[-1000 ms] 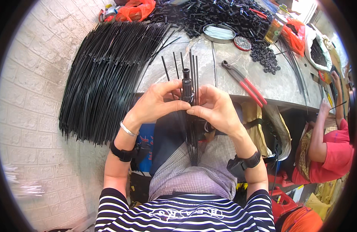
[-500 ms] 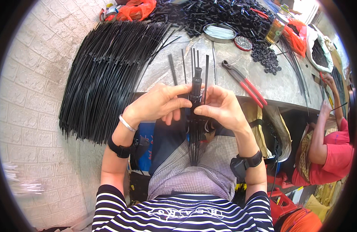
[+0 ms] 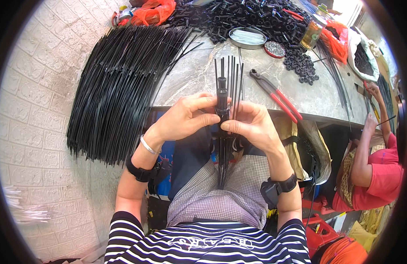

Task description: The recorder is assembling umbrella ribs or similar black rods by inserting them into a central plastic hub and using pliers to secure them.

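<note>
Upright between my hands stands what looks like an umbrella frame (image 3: 222,99): a black ringed tube with thin dark ribs (image 3: 237,86) around it. Several ribs rise above my fingers, mostly right of the tube. The rest run down as a bundle (image 3: 222,169) to my lap. My left hand (image 3: 186,116) grips the tube from the left, thumb in front. From the right, my right hand (image 3: 255,123) pinches ribs against the tube, its thumb near the left thumb. Fingers behind the tube are partly hidden.
Long black rods (image 3: 111,94) lie piled at left. Red-handled pincers (image 3: 276,97) rest on the grey table (image 3: 190,75). Behind are an oval tin (image 3: 247,45), a round tin (image 3: 274,49), black rings (image 3: 300,66) and heaped black tubes (image 3: 252,17). A co-worker (image 3: 379,171) sits at right.
More ribs now stand together beside the tube on the right. The ribs that leaned out to its left have swung in closer. Both hands keep their hold, nearly in place.
</note>
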Demonstrator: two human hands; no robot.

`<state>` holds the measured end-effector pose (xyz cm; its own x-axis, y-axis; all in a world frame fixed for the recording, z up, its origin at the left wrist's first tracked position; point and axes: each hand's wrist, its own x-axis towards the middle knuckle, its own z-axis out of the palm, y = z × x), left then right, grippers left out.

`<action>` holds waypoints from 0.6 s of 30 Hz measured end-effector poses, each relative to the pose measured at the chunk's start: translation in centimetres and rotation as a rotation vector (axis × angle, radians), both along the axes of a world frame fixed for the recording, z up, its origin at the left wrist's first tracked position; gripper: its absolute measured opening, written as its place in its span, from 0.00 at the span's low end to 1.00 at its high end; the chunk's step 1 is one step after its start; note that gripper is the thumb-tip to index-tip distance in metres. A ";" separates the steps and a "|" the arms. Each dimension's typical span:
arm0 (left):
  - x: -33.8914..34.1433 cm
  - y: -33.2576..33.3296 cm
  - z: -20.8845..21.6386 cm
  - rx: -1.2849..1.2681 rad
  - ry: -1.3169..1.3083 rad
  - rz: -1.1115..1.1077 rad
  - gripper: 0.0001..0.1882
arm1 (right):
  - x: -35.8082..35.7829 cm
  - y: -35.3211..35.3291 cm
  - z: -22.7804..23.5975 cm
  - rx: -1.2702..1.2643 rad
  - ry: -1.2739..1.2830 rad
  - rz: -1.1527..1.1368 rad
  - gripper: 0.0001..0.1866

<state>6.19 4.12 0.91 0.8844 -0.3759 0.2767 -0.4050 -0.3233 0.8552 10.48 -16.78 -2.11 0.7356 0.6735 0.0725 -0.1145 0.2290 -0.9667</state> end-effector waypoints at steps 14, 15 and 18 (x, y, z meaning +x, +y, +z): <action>-0.2 -0.4 0.5 0.072 0.012 0.011 0.21 | -0.3 -0.4 -0.1 0.035 0.038 -0.018 0.09; -0.2 -0.3 0.4 0.103 -0.021 0.002 0.21 | -0.4 -0.3 0.0 0.049 0.055 -0.026 0.10; -0.9 -1.0 0.3 -0.109 0.191 0.032 0.22 | -0.5 -0.5 -0.1 0.051 0.059 -0.039 0.10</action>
<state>5.33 3.14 1.25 0.9355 -0.3241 0.1408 -0.2237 -0.2348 0.9460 9.98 -17.24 -2.23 0.7651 0.6409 0.0621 -0.1606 0.2833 -0.9455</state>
